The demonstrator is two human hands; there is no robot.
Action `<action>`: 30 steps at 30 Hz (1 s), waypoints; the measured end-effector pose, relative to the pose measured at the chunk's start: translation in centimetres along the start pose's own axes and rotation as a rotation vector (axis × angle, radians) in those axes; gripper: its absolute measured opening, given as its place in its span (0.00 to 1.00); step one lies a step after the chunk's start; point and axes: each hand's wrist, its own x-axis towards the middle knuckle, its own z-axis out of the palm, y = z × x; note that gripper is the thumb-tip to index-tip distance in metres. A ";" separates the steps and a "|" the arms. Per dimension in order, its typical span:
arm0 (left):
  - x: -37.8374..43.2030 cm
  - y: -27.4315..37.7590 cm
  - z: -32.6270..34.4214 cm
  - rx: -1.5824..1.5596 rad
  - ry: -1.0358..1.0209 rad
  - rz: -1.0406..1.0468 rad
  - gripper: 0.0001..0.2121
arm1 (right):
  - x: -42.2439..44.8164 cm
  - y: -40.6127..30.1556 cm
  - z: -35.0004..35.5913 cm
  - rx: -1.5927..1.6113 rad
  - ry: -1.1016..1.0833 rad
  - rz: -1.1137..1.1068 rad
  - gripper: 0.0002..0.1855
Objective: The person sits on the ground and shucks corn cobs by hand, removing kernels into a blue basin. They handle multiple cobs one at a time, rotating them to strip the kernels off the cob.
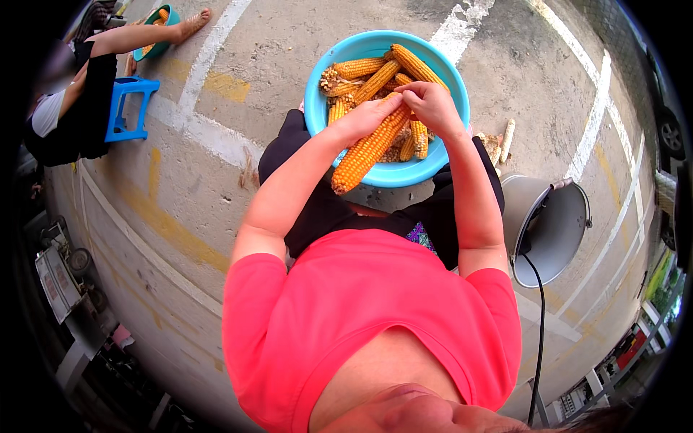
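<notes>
A large ear of dried yellow corn (364, 153) lies slantwise over the near rim of a round blue plastic basin (456, 73). My left hand (373, 115) grips it around its upper part, the thumb along the top. At the ear's far tip, my right hand (430, 103) has its thumb and fingers pinched together against the kernels; whether a kernel is between them is hidden. Several more corn ears (417, 64) fill the basin, with loose kernels and chaff among them. The basin stands between my knees.
A metal bucket (560, 238) lies on its side at the right, a black cable (541, 319) running from it. Bare cobs (508, 140) and husk scraps lie by the basin. At the far left a person sits near a blue stool (142, 108) and a green basin (172, 19) of corn.
</notes>
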 end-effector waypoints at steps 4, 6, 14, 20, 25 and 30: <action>1.8 -1.8 -1.5 0.520 0.165 0.249 0.21 | 0.3 0.2 -0.2 0.327 -0.057 0.174 0.14; 1.3 -1.1 -1.0 0.879 0.322 0.260 0.21 | 0.4 0.5 -0.3 0.392 -0.053 0.223 0.15; -0.8 1.9 0.4 0.992 0.404 0.194 0.25 | -0.2 -1.9 -0.7 0.512 -0.097 0.227 0.18; -1.1 2.2 0.2 1.036 0.399 0.218 0.28 | 0.1 -1.7 -0.7 0.483 -0.138 0.210 0.18; -1.1 2.1 0.7 1.103 0.419 0.153 0.27 | 0.5 -1.0 -0.5 0.403 -0.145 0.202 0.17; -1.0 1.9 0.9 1.154 0.414 0.046 0.31 | 0.8 0.2 0.3 0.308 -0.182 0.220 0.17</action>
